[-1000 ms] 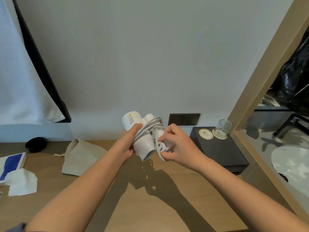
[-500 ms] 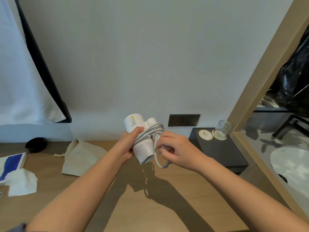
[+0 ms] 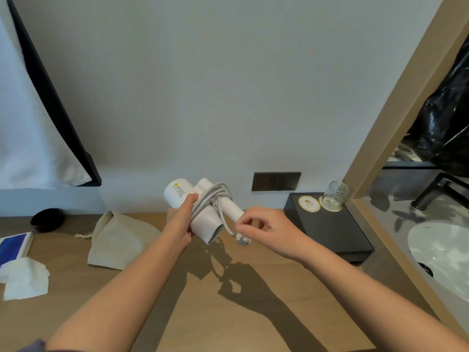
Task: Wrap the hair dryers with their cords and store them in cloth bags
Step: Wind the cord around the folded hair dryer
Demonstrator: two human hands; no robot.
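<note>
My left hand (image 3: 180, 223) grips a white hair dryer (image 3: 203, 224) above the wooden counter (image 3: 203, 301), thumb over the grey cord (image 3: 208, 199) wound round its body. The folded handle sticks out to the right. A short loose end of cord hangs down to the plug (image 3: 243, 241). My right hand (image 3: 264, 231) is just right of the dryer, its fingers curled and pinching the cord end at the plug. A beige cloth bag (image 3: 119, 240) with a drawstring lies flat on the counter to the left.
A black tray (image 3: 337, 232) at the right carries two round coasters and an upturned glass (image 3: 335, 195). A double wall socket (image 3: 276, 181) is behind it. White tissues (image 3: 24, 278), a blue-and-white box (image 3: 14, 246) and a black dish (image 3: 47, 219) lie at the left. A sink (image 3: 441, 250) is at far right.
My right hand has drawn away to the right, off the dryer body, pulling the plug end out. The folded handle is now uncovered. My left hand keeps the same grip.
</note>
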